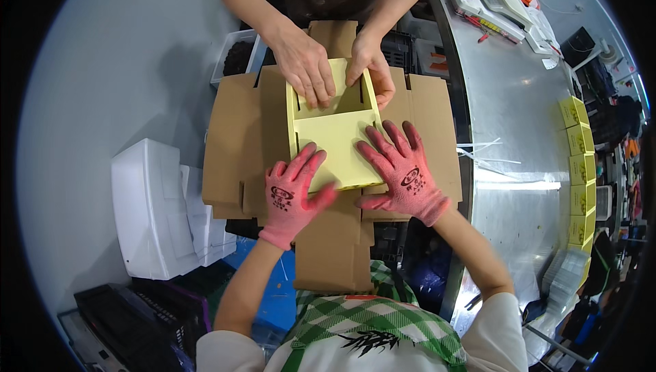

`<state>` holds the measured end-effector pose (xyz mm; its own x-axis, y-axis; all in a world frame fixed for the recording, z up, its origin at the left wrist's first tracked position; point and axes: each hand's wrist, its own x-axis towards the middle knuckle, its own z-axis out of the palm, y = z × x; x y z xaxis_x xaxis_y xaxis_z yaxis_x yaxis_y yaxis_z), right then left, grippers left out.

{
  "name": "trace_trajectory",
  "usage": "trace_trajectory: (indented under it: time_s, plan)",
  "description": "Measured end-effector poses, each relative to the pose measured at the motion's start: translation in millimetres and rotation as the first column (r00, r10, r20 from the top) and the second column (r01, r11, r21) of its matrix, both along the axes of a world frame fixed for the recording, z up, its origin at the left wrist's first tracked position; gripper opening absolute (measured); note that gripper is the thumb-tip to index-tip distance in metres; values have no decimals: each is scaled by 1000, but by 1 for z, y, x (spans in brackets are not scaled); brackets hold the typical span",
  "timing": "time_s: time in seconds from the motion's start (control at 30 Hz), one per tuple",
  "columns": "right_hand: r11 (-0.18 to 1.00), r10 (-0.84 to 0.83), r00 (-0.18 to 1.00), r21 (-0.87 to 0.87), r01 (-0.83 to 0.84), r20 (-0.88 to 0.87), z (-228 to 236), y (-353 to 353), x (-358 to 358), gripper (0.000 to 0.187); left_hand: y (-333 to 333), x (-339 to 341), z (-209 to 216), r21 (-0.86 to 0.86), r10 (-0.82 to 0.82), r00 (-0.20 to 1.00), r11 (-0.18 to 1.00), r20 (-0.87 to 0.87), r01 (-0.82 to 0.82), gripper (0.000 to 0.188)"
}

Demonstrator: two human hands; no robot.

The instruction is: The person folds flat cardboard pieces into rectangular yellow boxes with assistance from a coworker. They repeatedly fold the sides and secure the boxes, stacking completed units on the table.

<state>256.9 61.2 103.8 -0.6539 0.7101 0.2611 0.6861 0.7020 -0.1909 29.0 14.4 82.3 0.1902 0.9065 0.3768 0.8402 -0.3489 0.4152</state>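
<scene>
A pale yellow box (335,141) lies on flattened brown cardboard (236,146) in front of me. Its near half is covered by a flat panel, and a recess shows in its far half. My left hand (294,194), in a pink glove, rests fingers spread at the box's near left edge; the thumb is blurred. Gloved in the same pink, my right hand (404,174) lies open on the panel's right side. Across from me, a co-worker's bare hands touch the far end: one hand (305,70) reaches into the recess, the other hand (371,68) grips the right wall.
A metal table (512,133) runs along the right, with a row of small yellow boxes (582,180) at its far edge. White foam boxes (147,208) stand at left. A white bin (236,57) with dark contents sits behind the cardboard. White strips (488,153) lie on the table.
</scene>
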Motion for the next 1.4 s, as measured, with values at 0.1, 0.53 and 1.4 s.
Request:
trace_trajectory:
  time_s: [0.1, 0.53, 1.4]
  plan:
    - [991, 131, 975, 13, -136, 181, 0, 15, 9, 66, 5, -4, 12, -78, -77, 963, 995, -257, 58, 54]
    - [962, 117, 958, -210, -175, -262, -23, 17, 13, 44, 100, 45, 38, -926, -412, 834, -247, 367, 285, 69]
    - [786, -323, 853, -618, 1, -410, -84, 10, 1, 90, 115, 44, 4, -771, -161, 764, -280, 625, 572, 81]
